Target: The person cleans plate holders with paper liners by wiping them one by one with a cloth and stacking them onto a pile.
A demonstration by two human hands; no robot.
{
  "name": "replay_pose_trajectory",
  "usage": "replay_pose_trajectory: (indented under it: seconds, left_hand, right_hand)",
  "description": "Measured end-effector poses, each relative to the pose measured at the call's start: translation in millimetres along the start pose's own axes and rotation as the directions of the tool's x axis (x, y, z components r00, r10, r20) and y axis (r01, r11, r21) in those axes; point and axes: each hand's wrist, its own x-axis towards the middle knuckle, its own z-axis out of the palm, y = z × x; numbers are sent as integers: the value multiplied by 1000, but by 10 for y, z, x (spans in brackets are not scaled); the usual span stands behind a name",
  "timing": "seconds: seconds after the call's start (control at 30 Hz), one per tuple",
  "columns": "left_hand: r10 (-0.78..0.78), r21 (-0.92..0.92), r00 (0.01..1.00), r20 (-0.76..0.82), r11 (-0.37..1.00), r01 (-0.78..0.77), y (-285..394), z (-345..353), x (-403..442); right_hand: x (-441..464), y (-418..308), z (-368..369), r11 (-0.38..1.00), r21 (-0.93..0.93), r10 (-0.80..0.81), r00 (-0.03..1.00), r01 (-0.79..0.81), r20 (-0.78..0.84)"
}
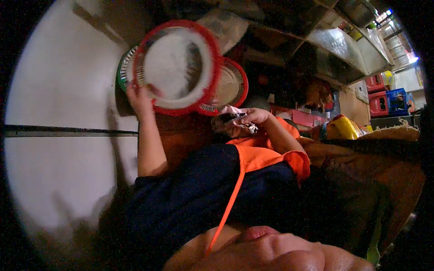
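My left hand [141, 101] is closed on the lower left edge of a round, red-rimmed tray [159, 103] with a pale ring and a whitish middle, held up and smeared by motion. Behind it, partly hidden, are a second red-rimmed round piece with a slotted edge [231, 86] and a green-rimmed one [121, 74]. To the right and lower, my right hand [256, 116] is closed on a crumpled cloth [229, 114], pinkish with black and white parts. Some of its fingers are hidden.
A white panel wall [63, 81] with a dark seam stands at the left. Dark shelving [334, 40] hangs at the upper right. Red crates [378, 103] and a blue crate [398, 100] stand farther back, with a yellow bag [342, 128] nearer. An orange apron [257, 158] covers my front.
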Motion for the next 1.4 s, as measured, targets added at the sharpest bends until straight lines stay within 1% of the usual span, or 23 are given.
replay_pose_trajectory:
  seconds: [0.07,0.17,0.23,0.3,0.37,0.4,0.47,0.53,0.6,0.63,0.67,0.7,0.73,0.8,0.87,0.97,1.03,1.1,1.17,1.2,1.27,1.33,1.4]
  left_hand:
    - [-215,-86,971,-101,975,207,107,-180,193]
    - [-237,-312,964,-123,931,189,651,-95,-143]
    - [193,136,918,-346,979,-154,385,63,-218]
    - [725,368,685,-74,658,-657,197,274,-414]
    - [608,343,564,559,449,-825,139,415,-757]
    - [600,127,502,623,556,-821,211,685,-872]
    - [475,226,698,536,716,-660,-314,921,-1174]
    - [-204,708,922,329,699,-98,-259,1007,-1401]
    - [-457,336,838,297,872,357,-607,1158,-1686]
    - [-542,202,778,316,840,503,-897,1246,-1853]
    - [-463,138,841,280,886,442,-1462,1212,-1981]
    - [-382,75,892,240,924,375,-1775,1232,-2078]
    - [-457,-211,842,287,827,521,-1366,1325,-2176]
    - [-497,-5,779,383,842,539,-1397,1283,-2247]
    - [-471,200,778,416,882,427,-1467,1174,-2248]
    - [-375,406,815,443,894,191,-1571,1088,-2260]
    - [-340,482,822,456,871,93,-1596,1089,-2319]
    - [-361,431,848,388,884,179,-1365,1180,-2451]
    - [-258,220,887,382,958,184,-1490,1267,-2627]
    - [-167,-3,929,330,984,178,-1589,1238,-2732]
    - [-201,13,926,321,978,208,-1643,1186,-2769]
    - [-219,59,919,329,976,212,-1610,1158,-2803]
    - [-225,137,911,346,973,188,-1529,1167,-2752]
  right_hand:
    - [-55,68,-55,981,190,-54,998,48,25]
    - [-127,164,-216,988,112,-118,988,107,102]
    - [-100,-14,-151,931,302,-191,979,205,-77]
    - [-110,-181,1,828,435,-252,928,353,-274]
    - [-68,-281,-174,800,338,-276,804,496,-527]
    - [-12,-336,-343,829,184,-289,686,528,-668]
    - [-56,-771,129,856,-181,-431,475,485,-767]
    - [-60,-945,273,884,-452,-424,616,121,-664]
    - [-28,-1059,399,658,-719,-276,816,-225,-508]
    - [171,-585,-78,134,-964,-371,890,-231,-265]
    - [362,-125,-538,-437,-873,-439,898,-216,-2]
    - [396,22,-469,-509,-829,-371,928,-231,-31]
    - [425,153,-371,-581,-780,-299,952,-231,-59]
    - [656,144,-432,-532,-805,-299,948,-263,-113]
    - [881,45,-585,-611,-756,-391,920,-235,30]
    - [769,-314,-565,-650,-657,-383,911,-382,-151]
    - [536,-511,-901,-620,-647,-500,859,-444,-110]
    - [297,-394,-1072,-576,-646,-610,790,-500,-68]
    - [72,-126,-1228,-770,-384,-480,859,-509,-175]
    - [-14,-49,-968,-749,-467,-357,881,-469,-311]
    - [-54,42,-259,-675,-569,-176,852,-469,-494]
    - [114,398,-296,-430,-813,-449,874,-391,-183]
    - [485,430,-455,-514,-806,-465,885,-294,-26]
